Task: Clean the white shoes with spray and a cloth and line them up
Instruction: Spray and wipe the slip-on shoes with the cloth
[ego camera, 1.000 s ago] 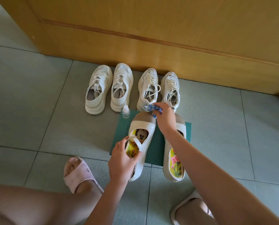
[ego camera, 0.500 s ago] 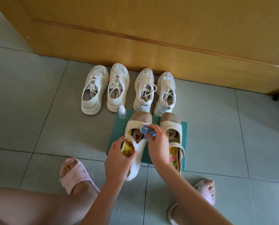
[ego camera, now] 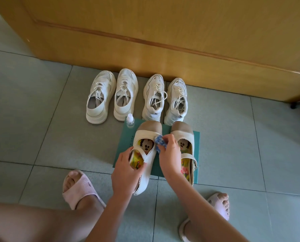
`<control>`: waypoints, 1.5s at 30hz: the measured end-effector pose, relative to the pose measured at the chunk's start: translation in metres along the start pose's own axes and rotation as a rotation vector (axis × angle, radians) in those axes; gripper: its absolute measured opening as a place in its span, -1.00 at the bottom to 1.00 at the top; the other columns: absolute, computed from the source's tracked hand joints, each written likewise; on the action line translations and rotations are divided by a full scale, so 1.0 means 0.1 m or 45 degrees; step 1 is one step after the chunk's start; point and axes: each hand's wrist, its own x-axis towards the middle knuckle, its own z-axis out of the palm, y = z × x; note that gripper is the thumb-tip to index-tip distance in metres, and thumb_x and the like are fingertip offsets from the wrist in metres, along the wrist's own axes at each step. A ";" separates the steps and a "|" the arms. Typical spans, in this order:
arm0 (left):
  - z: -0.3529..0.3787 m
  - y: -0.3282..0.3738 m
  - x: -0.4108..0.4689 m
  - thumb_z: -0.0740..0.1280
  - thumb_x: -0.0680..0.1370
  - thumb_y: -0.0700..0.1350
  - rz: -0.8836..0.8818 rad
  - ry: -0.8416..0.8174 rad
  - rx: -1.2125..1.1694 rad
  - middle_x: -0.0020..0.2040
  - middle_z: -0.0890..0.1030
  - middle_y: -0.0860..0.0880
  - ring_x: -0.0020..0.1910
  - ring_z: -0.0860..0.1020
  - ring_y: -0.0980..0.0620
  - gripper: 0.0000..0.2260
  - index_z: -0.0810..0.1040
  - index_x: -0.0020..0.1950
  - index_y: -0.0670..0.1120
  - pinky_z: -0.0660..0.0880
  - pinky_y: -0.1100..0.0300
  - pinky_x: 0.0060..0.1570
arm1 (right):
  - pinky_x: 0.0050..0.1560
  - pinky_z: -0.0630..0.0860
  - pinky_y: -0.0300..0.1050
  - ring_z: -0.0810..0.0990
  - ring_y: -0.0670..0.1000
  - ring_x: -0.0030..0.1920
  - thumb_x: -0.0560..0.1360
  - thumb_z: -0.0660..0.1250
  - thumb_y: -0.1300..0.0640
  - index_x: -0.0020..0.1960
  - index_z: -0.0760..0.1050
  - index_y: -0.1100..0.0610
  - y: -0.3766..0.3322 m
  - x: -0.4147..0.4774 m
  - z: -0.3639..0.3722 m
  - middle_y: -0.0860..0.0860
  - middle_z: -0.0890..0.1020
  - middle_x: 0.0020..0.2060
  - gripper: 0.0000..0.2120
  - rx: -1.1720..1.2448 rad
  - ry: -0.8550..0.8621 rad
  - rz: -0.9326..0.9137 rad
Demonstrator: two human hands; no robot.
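Now, from the head view, the left hand (ego camera: 126, 173) grips the strapped shoe (ego camera: 145, 154) at its heel on the mat (ego camera: 196, 137), while the right hand (ego camera: 170, 154) pinches the cloth (ego camera: 160, 141) against its inner edge. Best keep the shoe braced, rub short strokes along the rim, and re-wet from the spray (ego camera: 130, 120) at the mat's far corner.

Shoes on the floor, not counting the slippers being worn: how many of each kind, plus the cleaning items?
White lace-up sneakers: 4
Strap shoes with tan toes: 2
Spray bottle: 1
Blue cloth: 1
Total: 8
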 end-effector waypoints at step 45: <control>0.10 0.19 -0.04 0.46 0.38 0.10 0.108 0.140 0.301 0.14 0.54 -0.03 0.10 0.50 -0.01 -0.42 0.42 0.34 -0.05 0.49 0.14 -0.11 | 0.04 0.44 -0.04 0.43 0.14 0.17 0.50 0.19 0.44 0.12 0.55 0.30 -0.65 0.87 0.25 0.17 0.57 0.05 -0.74 -0.576 -0.107 -0.407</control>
